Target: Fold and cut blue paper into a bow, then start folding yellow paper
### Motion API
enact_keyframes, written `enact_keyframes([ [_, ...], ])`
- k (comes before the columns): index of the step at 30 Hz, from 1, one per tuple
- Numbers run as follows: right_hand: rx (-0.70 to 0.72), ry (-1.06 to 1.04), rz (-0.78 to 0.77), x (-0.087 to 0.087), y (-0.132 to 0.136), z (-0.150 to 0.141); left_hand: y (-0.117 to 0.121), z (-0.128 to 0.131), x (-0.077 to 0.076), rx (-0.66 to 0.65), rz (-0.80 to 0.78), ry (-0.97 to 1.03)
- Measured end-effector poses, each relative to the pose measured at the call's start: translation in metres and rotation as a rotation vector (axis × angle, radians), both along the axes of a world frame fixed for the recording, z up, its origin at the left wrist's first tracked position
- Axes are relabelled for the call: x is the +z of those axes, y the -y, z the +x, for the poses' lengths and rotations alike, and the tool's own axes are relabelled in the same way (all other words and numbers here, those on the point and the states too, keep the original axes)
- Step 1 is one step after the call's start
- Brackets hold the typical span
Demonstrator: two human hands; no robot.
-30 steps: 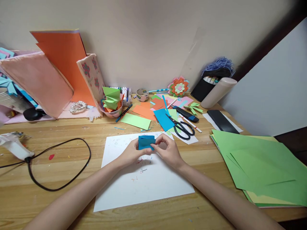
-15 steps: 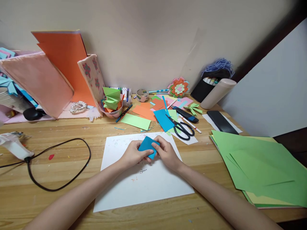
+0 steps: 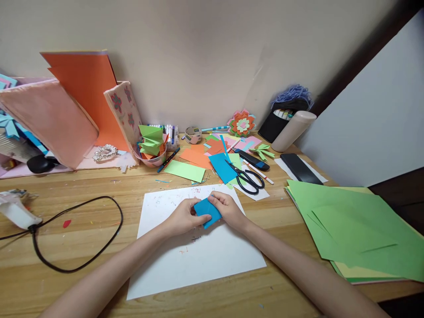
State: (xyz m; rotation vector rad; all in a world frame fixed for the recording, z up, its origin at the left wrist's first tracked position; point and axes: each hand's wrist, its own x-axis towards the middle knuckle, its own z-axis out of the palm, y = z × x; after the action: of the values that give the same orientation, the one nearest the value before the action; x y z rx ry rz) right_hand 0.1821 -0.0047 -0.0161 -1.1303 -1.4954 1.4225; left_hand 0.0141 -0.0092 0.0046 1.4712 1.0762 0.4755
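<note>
A small folded piece of blue paper (image 3: 208, 211) is held tilted between both hands, over a white sheet (image 3: 198, 269) with coloured specks and marks. My left hand (image 3: 185, 216) grips its left side, thumb lying across the lower front. At the upper right edge, my right hand (image 3: 228, 210) pinches it, thumb on the front face. The fingers behind the paper are mostly hidden. Beyond the hands lie black-handled scissors (image 3: 251, 181), partly over a flat blue paper piece (image 3: 221, 167).
Green paper sheets (image 3: 351, 229) are stacked at the right, near a dark phone (image 3: 300, 168). A black cable (image 3: 82, 269) loops on the left. Along the back stand a pink organizer (image 3: 49, 119), a cup of paper scraps (image 3: 154, 162), a paper flower (image 3: 243, 123) and a pale bottle (image 3: 293, 131).
The blue paper has been turned from level to a slant, and its layered edge no longer faces me. Both hands have shifted their hold on it. The camera view has moved slightly.
</note>
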Motion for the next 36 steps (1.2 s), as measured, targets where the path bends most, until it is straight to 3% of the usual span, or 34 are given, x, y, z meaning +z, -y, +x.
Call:
enact_keyframes([
  [10,-0.113,0.033,0.086,-0.001,-0.001,0.001,0.0,0.004,-0.005,0.1,-0.157,0.235],
  [16,0.01,0.023,-0.002,0.004,-0.005,0.008,-0.006,-0.002,0.004,0.139,-0.199,0.297],
  [21,0.086,0.022,-0.012,0.004,-0.003,0.011,-0.008,-0.002,-0.001,0.194,-0.163,0.235],
  [27,0.006,0.038,0.009,0.0,0.002,0.007,-0.01,-0.004,-0.009,0.157,-0.054,0.277],
  [29,0.0,0.064,0.034,0.0,0.002,0.005,-0.01,-0.005,-0.008,0.152,-0.084,0.294],
  [32,-0.074,0.11,0.139,0.002,0.003,0.004,-0.009,-0.005,-0.006,0.117,-0.194,0.336],
  [36,-0.072,0.18,0.312,0.008,0.005,0.003,-0.007,-0.005,-0.001,-0.002,-0.192,0.233],
])
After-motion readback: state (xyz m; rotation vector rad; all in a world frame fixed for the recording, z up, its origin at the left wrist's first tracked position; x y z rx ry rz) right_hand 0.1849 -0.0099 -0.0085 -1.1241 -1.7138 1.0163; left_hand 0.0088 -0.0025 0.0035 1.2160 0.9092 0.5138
